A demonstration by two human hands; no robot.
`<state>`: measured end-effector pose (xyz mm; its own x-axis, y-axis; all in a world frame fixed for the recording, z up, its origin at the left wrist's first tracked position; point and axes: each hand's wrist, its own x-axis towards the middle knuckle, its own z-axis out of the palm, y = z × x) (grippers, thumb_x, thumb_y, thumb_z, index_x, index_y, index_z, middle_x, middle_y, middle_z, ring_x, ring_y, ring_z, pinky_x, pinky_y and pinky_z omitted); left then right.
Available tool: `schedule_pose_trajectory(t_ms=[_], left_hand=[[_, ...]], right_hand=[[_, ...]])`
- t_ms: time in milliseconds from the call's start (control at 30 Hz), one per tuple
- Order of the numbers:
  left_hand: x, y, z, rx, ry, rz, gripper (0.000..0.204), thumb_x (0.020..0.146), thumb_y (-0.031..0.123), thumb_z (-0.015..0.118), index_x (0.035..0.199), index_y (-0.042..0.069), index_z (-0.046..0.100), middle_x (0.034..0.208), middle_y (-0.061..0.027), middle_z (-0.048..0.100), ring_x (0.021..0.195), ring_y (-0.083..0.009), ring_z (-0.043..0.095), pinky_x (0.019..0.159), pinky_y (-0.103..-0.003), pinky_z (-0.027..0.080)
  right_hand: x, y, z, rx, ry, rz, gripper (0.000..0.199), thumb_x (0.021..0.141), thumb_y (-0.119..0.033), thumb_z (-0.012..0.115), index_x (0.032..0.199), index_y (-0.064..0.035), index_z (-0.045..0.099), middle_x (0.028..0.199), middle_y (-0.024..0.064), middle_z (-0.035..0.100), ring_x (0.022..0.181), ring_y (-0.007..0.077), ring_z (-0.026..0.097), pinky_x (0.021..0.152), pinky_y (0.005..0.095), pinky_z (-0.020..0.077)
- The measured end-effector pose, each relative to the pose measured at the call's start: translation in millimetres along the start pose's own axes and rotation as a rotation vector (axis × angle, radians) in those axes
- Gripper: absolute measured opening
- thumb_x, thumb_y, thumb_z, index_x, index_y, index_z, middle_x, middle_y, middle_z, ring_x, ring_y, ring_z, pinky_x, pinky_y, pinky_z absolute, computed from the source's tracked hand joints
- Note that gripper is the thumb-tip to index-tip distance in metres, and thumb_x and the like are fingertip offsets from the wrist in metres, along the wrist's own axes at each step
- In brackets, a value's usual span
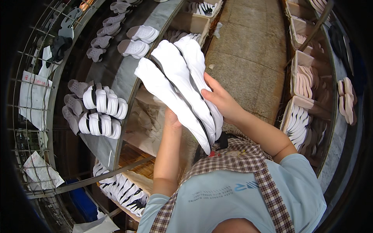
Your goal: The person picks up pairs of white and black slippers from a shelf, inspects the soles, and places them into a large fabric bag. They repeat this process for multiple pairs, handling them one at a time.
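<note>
Both hands hold a stack of white shoe soles in the air, above the edge of the grey bench. The right hand has its grip clamped on the stack's right side, thumb on top. The left hand supports the stack from below, its fingers hidden behind it, near black-and-white soles lying on the bench.

Shoe soles in hands: white with thin black edge lines
Apron, lower centre: brown-and-cream check
Shirt: pale blue
Sandals, left shelf: white with black
Soles in boxes, right: pale pink
</note>
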<state>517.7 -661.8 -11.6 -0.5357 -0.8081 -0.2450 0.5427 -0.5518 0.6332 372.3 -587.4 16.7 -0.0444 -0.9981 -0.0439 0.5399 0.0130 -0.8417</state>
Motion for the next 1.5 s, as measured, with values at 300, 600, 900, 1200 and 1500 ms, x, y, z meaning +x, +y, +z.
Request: schedule_pose_trajectory(t_ms=[300, 600, 900, 1200, 1500], left_hand=[[11.0, 8.5, -18.3, 0.057, -0.226, 0.024, 0.056, 0.09, 0.031, 0.056, 0.133, -0.002, 0.04, 0.127, -0.015, 0.052, 0.109, -0.0253, 0.056, 0.089, -0.037, 0.051], [6.1, 16.4, -17.1, 0.237, -0.155, 0.155, 0.056, 0.091, 0.029, 0.056, 0.136, 0.001, 0.036, 0.132, -0.0128, 0.047, 0.115, -0.0243, 0.051, 0.094, -0.037, 0.045], [-1.8, 26.9, -3.9, 0.396, -0.119, 0.244, 0.058, 0.092, 0.026, 0.056, 0.139, 0.003, 0.033, 0.137, -0.0106, 0.043, 0.121, -0.0234, 0.046, 0.1, -0.037, 0.04], [-5.7, 27.8, -3.6, 0.458, -0.131, 0.247, 0.059, 0.091, 0.026, 0.057, 0.14, 0.005, 0.033, 0.139, -0.0097, 0.042, 0.122, -0.0233, 0.045, 0.101, -0.039, 0.038], [0.3, 25.3, -18.4, 0.532, -0.131, 0.28, 0.06, 0.09, 0.026, 0.058, 0.14, 0.006, 0.033, 0.139, -0.0093, 0.041, 0.123, -0.0235, 0.043, 0.101, -0.041, 0.038]], right_hand=[[-14.3, -9.6, 3.0, -0.267, -0.106, -0.147, 0.094, 0.083, -0.031, 0.067, 0.144, 0.0078, 0.006, 0.149, 0.0234, 0.016, 0.138, 0.0293, 0.019, 0.111, 0.0378, 0.0197], [-15.0, 9.0, -1.2, -0.388, -0.057, -0.187, 0.093, 0.08, -0.025, 0.071, 0.143, 0.0082, 0.011, 0.146, 0.025, 0.02, 0.136, 0.0306, 0.022, 0.11, 0.038, 0.0209], [-14.1, 14.5, -8.3, -0.331, -0.07, -0.193, 0.09, 0.078, -0.017, 0.072, 0.142, 0.008, 0.015, 0.147, 0.0243, 0.022, 0.137, 0.0296, 0.022, 0.111, 0.0376, 0.0205], [-4.4, 17.4, -20.7, -0.335, -0.127, -0.308, 0.091, 0.076, -0.011, 0.072, 0.143, 0.0043, 0.013, 0.147, 0.0211, 0.023, 0.138, 0.0298, 0.021, 0.112, 0.0394, 0.0175], [0.8, 17.3, -30.4, -0.305, -0.148, -0.287, 0.094, 0.075, -0.01, 0.072, 0.144, 0.0024, 0.01, 0.146, 0.0205, 0.025, 0.137, 0.0297, 0.022, 0.111, 0.0407, 0.0182]])
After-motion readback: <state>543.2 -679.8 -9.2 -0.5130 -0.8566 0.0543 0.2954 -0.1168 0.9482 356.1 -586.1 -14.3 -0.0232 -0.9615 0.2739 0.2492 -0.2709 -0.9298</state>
